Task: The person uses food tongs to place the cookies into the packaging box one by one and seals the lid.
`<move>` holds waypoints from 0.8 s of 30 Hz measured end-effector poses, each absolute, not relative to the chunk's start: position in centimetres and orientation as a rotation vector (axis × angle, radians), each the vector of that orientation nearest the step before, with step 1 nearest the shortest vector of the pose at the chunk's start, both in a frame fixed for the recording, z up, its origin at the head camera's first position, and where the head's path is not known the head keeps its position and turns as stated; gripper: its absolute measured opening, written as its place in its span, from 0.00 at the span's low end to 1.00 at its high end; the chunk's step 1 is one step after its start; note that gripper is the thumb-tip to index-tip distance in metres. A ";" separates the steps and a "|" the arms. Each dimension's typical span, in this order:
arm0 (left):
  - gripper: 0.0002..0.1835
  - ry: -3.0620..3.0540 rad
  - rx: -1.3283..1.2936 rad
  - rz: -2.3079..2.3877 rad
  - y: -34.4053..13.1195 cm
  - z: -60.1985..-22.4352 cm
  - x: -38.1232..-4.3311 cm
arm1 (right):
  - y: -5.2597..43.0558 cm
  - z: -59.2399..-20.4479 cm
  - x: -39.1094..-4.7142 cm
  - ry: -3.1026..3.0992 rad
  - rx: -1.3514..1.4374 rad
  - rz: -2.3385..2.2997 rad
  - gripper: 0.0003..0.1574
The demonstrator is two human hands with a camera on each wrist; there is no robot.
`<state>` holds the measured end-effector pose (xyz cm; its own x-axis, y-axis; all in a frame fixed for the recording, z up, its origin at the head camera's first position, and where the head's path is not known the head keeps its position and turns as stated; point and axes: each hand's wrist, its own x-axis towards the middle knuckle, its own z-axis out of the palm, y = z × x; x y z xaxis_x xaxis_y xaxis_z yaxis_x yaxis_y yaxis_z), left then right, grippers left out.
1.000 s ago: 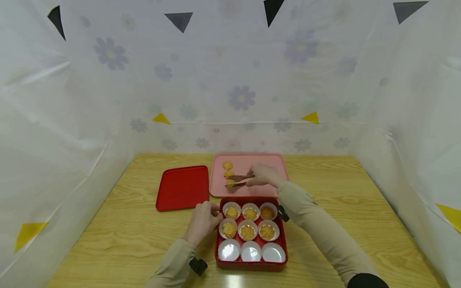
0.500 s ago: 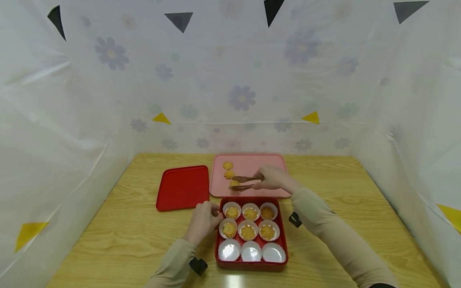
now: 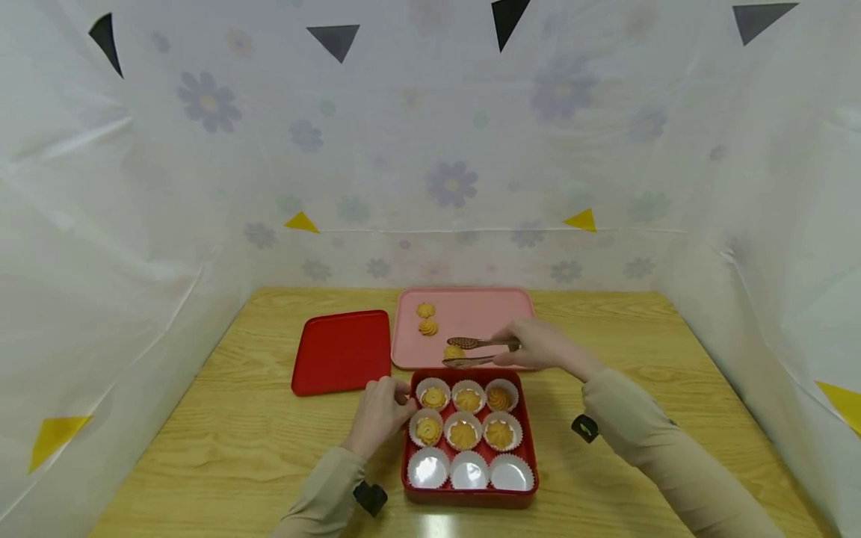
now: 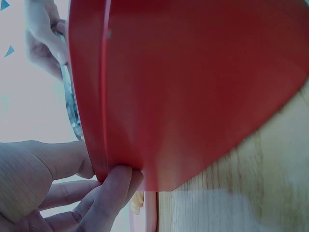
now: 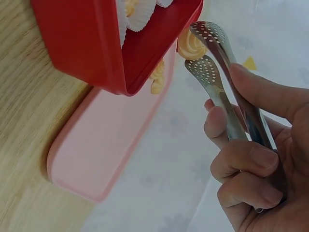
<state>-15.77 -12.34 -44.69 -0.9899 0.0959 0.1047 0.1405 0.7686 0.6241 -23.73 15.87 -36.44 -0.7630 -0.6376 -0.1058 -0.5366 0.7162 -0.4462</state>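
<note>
My right hand (image 3: 541, 346) holds metal tongs (image 3: 471, 343) with perforated ends. Between those ends sits a swirled yellow cookie (image 3: 454, 351), just beyond the far rim of a deep red box (image 3: 471, 498). The right wrist view shows this cookie (image 5: 191, 47) gripped at the tips of the tongs (image 5: 244, 104). My left hand (image 3: 379, 415) pinches the box wall near its far left corner, thumb and fingers on either side in the left wrist view. White paper cups line the box; the two far rows hold cookies, and the near row's cups (image 3: 468, 470) are bare.
Behind the box lies a pink tray (image 3: 484, 306) with two cookies (image 3: 427, 327) at its left. A flat red lid or tray (image 3: 341, 353) lies left of it on the wooden table (image 3: 222, 448). White patterned sheeting (image 3: 377, 149) encloses the back and sides.
My right hand has drawn the tongs and cookie rightward and nearer, away from the other two cookies on the pink tray and up to the box's far rim. The left hand stays put.
</note>
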 end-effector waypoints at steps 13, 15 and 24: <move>0.09 -2.885 -0.193 -1.038 -12.5 -44.6 -15.8 | 18.5 -36.0 -22.0 2.672 -1.019 -0.585 0.23; 0.09 -2.875 -0.204 -1.027 -12.5 -44.6 -15.8 | 18.7 -35.9 -21.7 2.663 -1.037 -0.582 0.20; 0.09 -2.890 -0.199 -1.030 -12.6 -44.8 -15.9 | 19.6 -35.6 -20.3 2.645 -1.070 -0.568 0.18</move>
